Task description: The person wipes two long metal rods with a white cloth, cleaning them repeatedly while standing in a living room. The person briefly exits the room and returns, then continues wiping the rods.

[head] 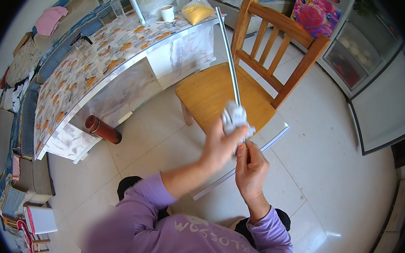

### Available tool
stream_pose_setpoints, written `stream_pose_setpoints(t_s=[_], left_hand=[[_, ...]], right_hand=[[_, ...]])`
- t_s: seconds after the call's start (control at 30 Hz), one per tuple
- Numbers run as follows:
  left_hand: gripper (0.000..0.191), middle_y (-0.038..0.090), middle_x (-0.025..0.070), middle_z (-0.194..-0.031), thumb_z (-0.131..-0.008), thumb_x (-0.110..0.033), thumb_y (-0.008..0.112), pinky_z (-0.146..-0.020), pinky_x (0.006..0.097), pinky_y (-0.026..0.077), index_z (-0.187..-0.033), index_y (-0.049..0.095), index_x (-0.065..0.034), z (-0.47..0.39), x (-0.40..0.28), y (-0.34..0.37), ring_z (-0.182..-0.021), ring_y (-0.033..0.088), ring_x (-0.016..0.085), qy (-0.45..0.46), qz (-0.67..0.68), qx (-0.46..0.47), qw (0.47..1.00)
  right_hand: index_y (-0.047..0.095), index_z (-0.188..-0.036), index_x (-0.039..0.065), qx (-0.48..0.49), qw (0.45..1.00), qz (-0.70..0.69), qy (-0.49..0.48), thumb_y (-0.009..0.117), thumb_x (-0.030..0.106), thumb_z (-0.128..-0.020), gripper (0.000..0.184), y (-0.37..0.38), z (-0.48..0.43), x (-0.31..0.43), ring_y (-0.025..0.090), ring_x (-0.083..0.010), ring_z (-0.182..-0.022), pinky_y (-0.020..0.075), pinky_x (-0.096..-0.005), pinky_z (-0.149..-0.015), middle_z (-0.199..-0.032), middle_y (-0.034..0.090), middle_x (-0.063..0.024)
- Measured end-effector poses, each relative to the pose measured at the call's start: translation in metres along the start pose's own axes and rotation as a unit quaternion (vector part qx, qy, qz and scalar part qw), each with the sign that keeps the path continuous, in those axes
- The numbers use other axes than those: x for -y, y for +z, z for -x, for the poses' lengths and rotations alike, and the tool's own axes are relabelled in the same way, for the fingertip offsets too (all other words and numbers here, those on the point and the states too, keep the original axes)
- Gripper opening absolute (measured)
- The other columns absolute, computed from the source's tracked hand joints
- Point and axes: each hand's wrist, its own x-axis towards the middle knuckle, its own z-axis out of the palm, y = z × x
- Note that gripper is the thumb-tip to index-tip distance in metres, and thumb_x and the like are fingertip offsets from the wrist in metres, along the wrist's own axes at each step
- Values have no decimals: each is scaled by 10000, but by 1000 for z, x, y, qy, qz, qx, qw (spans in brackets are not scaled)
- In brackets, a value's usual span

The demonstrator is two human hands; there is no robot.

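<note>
My left hand (221, 142) is closed on a crumpled pale cloth (235, 116), which is wrapped around a long, thin, light-coloured strip (230, 56). My right hand (252, 163) pinches the near end of that strip just below the cloth. The strip points away from me over the seat of a wooden chair (205, 90). Beneath my hands, a clear panel with a pale edge trim (275, 138) lies low over the floor, partly hidden by my arms and the chair. Whether it touches the chair cannot be told.
A long table with a patterned cover (100, 50) curves along the left, bearing a white cup (167, 13) and a bag of yellow food (197, 12). A reddish-brown flask (103, 129) is beside its base. At the right, a refrigerator door (388, 103) hangs open.
</note>
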Motion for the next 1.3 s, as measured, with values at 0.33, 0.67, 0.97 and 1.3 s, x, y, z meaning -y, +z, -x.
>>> stream_pose_setpoints(t_s=[0.33,0.67,0.97,1.3], left_hand=[[232,574,57,-868,-812,26,605,-654,271,524,-1013,491,11,19,14,4,-744,595,117,40,1,-100,994],[198,616,95,-825,-748,-18,659,-574,298,503,-920,581,42,-172,-103,-66,-683,603,178,204,-61,-233,949],[250,579,42,-857,-766,-29,656,-617,306,528,-978,528,-58,-43,-5,-15,-718,598,133,-89,-6,-22,996],[190,588,33,-833,-825,-64,616,-596,266,507,-991,542,-7,-18,-42,-11,-729,606,114,-38,-219,217,951]], right_hand=[[509,-738,6,40,994,72,-75,665,30,-755,159,-1,2,-7,491,-94,-482,405,-254,-458,-572,540,-55],[487,-723,17,166,984,-68,13,664,57,-791,194,0,39,15,467,-45,-463,355,-220,-405,-520,507,-6],[491,-749,7,82,986,-70,127,648,75,-816,183,8,9,-12,440,-42,-498,359,-227,-430,-573,507,4],[538,-1060,-58,34,970,-241,9,523,345,-925,425,-36,-50,-11,595,-207,-896,471,-330,-823,-988,608,-129]])
